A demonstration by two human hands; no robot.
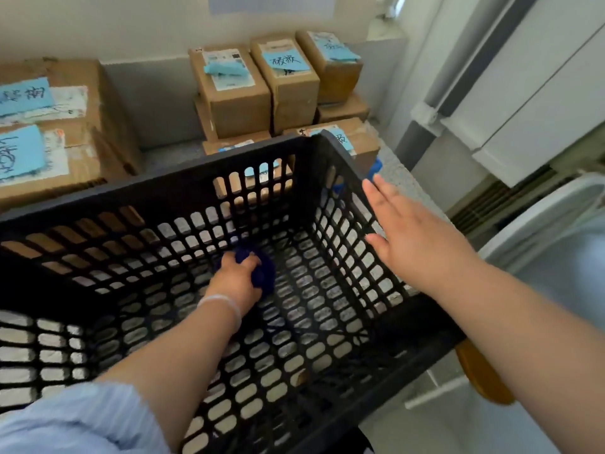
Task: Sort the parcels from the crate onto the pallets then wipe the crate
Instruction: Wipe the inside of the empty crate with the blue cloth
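Sleeve [75,417] nearest; the left hand [237,280] reaches into the black crate [147,185], fingers curled round a blue cloth [263,273] to wipe its floor. Right hand [402,237], spread flat, is at the right wall, likely steadying. Parcels [235,103] stand far behind.

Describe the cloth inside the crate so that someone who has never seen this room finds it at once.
Start at the big black slotted crate in the middle of the view and look down to its floor. There the left hand grips a bunched cloth. It is deep navy, far darker than the pale blue paper labels on the cardboard boxes behind the crate.
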